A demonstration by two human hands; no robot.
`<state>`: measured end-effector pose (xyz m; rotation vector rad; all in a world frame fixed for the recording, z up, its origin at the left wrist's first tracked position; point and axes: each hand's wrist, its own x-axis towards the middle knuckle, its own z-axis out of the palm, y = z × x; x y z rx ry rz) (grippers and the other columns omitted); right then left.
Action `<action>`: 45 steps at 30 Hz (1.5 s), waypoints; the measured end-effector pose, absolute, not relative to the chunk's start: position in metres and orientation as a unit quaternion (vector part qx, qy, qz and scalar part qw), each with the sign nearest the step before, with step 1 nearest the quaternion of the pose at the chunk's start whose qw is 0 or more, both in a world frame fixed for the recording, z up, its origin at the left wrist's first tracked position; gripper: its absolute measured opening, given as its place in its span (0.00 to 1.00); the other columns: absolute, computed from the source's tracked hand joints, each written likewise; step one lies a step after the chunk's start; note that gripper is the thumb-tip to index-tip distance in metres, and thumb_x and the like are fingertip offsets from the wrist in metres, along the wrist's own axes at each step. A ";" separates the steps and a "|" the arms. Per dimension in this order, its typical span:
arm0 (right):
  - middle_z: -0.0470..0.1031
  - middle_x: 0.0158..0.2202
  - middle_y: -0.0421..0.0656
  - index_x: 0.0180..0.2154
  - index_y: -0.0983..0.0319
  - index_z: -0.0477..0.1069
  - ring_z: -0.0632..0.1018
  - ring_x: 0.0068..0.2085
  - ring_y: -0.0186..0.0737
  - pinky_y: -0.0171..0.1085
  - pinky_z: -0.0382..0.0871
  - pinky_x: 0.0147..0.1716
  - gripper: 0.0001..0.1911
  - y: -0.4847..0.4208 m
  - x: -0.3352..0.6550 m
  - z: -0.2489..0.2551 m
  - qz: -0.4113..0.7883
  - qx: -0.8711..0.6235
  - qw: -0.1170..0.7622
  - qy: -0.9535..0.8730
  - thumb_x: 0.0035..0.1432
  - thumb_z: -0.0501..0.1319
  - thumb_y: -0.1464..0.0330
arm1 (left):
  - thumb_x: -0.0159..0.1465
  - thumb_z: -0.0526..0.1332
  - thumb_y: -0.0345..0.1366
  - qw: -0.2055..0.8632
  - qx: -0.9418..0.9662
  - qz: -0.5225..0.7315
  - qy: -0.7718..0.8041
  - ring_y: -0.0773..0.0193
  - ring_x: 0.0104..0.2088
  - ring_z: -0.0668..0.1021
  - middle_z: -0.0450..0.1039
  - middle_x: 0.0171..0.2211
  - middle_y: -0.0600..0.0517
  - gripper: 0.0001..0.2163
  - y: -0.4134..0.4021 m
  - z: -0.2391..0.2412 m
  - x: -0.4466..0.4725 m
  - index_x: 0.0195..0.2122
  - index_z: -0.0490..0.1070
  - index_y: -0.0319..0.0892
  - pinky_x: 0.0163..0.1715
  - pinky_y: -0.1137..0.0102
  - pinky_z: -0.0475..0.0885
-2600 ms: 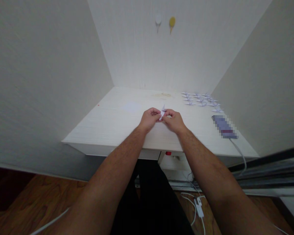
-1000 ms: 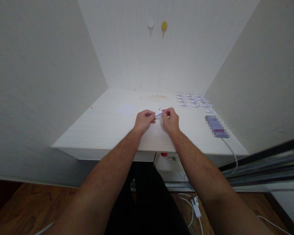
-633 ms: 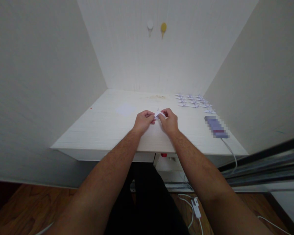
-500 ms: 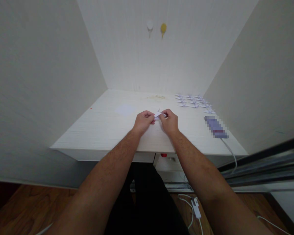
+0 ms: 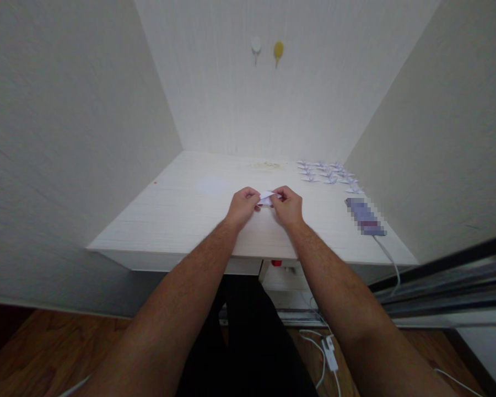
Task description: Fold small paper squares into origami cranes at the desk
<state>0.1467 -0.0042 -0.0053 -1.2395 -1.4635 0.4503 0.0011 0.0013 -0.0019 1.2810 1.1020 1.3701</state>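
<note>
Pale folded paper lies crosswise between left hand and right hand (both equally near), each grip pinching 1 end.

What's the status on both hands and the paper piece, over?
Left hand and right hand both pinching the small folded paper, over the white desk. Paper cranes grouped far right, apart. Nothing in the way.

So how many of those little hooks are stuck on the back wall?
2: a white hook on the left and a yellow hook just right of it, side by side high on the back wall above the desk. None seems hidden.
</note>
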 end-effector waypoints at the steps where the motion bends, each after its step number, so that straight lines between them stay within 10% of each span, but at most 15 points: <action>1: 0.74 0.25 0.37 0.31 0.60 0.73 0.72 0.26 0.36 0.34 0.66 0.29 0.08 -0.006 0.146 -0.004 0.186 -0.523 0.551 -0.624 0.52 0.60 0.63 | 0.50 0.62 0.31 0.472 0.518 0.559 0.443 0.70 0.20 0.73 0.71 0.20 0.54 0.02 0.001 -0.001 0.001 0.25 0.69 0.40 0.21 0.76 0.67; 9: 0.71 0.23 0.37 0.29 0.59 0.70 0.70 0.26 0.36 0.34 0.64 0.28 0.08 -0.010 0.144 -0.002 0.180 -0.533 0.537 -0.629 0.51 0.60 0.61 | 0.49 0.70 0.35 0.528 0.536 0.529 0.393 0.67 0.28 0.77 0.77 0.31 0.49 0.19 -0.007 0.004 0.003 0.43 0.72 0.39 0.32 0.69 0.75; 25: 0.72 0.25 0.37 0.35 0.59 0.70 0.70 0.23 0.36 0.35 0.65 0.26 0.10 -0.006 0.145 -0.007 0.204 -0.535 0.510 -0.642 0.53 0.59 0.60 | 0.50 0.63 0.26 0.473 0.519 0.554 0.448 0.65 0.25 0.79 0.77 0.30 0.48 0.13 -0.006 0.004 0.009 0.39 0.77 0.37 0.27 0.71 0.77; 30: 0.74 0.43 0.42 0.48 0.57 0.68 0.71 0.25 0.33 0.36 0.68 0.28 0.19 -0.009 0.146 -0.005 0.212 -0.463 0.538 -0.672 0.52 0.58 0.66 | 0.50 0.61 0.26 0.478 0.464 0.581 0.468 0.63 0.24 0.79 0.78 0.29 0.48 0.12 -0.002 0.004 0.006 0.37 0.77 0.36 0.26 0.69 0.76; 35: 0.69 0.52 0.46 0.39 0.58 0.75 0.74 0.36 0.37 0.37 0.71 0.34 0.15 -0.015 0.147 -0.004 0.166 -0.405 0.500 -0.747 0.50 0.56 0.73 | 0.51 0.61 0.30 0.464 0.473 0.576 0.478 0.63 0.23 0.79 0.77 0.25 0.48 0.12 0.001 0.000 0.003 0.36 0.77 0.37 0.24 0.71 0.74; 45: 0.72 0.36 0.43 0.31 0.60 0.76 0.73 0.33 0.35 0.38 0.70 0.37 0.04 -0.004 0.150 -0.009 0.164 -0.416 0.532 -0.719 0.51 0.64 0.68 | 0.53 0.62 0.34 0.468 0.508 0.569 0.447 0.65 0.28 0.78 0.78 0.34 0.47 0.14 0.003 0.002 0.000 0.41 0.78 0.38 0.26 0.73 0.73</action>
